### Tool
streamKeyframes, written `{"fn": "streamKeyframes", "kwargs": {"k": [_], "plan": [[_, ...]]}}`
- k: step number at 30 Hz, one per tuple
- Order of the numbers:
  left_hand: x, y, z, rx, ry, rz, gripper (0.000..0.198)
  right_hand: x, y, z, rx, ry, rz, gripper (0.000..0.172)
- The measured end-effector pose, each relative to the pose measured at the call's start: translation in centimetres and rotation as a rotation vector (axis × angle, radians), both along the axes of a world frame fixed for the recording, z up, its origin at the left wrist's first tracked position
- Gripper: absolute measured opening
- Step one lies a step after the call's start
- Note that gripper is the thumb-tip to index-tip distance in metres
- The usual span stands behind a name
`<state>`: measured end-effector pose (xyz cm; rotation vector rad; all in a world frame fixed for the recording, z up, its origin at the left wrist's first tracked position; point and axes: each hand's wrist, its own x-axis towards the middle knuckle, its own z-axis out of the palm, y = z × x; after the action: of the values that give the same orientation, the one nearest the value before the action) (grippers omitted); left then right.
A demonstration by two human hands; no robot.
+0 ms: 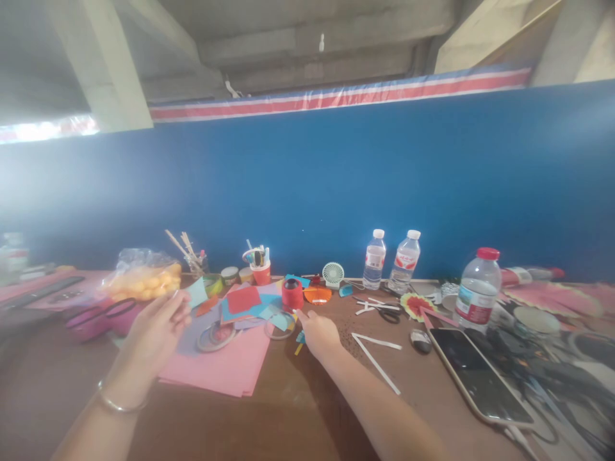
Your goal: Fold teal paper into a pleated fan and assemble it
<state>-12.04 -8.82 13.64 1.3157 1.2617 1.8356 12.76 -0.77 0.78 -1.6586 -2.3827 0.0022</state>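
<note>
My left hand (156, 330) is raised over the left side of the table, a bracelet at its wrist. Its fingers are pinched at the edge of a small light-blue paper piece (196, 293). Farther right, my right hand (319, 333) is curled, with its fingertips near a red roll of tape (292, 296). Small blue and yellow scraps (300, 342) show beside it, and what its fingers hold is hidden. Between the hands lie pink paper sheets (240, 365), a red paper piece (243, 298) and a clear tape roll (216, 336).
Two water bottles (374, 262) and a small fan (333, 274) stand along the blue wall. To the right are scissors (389, 314), white paper strips (377, 365), a phone (475, 371) and a red-capped bottle (479, 291). A bag of yellow balls (144, 278) sits at left.
</note>
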Motion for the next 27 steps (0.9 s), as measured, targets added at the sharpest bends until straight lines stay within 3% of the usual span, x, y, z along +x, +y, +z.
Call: {"fn": "streamKeyframes", "kwargs": {"k": [3, 7, 16, 27], "plan": [[1.3, 0.3, 1.0, -0.055, -0.179, -0.163, 0.011, 0.0, -0.1, 0.1, 0.006, -0.012, 0.007, 0.049], [3.2, 1.1, 2.4, -0.002, -0.216, -0.242, 0.014, -0.4, -0.1, 0.3, 0.025, -0.004, 0.024, 0.049], [5.8, 2.8, 3.7, 0.074, -0.218, -0.260, 0.013, -0.5, 0.2, 0.6, 0.008, 0.045, -0.002, 0.051], [5.6, 4.9, 4.0, 0.171, -0.244, -0.265, 0.014, -1.1, 0.5, -0.4, 0.008, 0.009, -0.002, 0.046]]}}
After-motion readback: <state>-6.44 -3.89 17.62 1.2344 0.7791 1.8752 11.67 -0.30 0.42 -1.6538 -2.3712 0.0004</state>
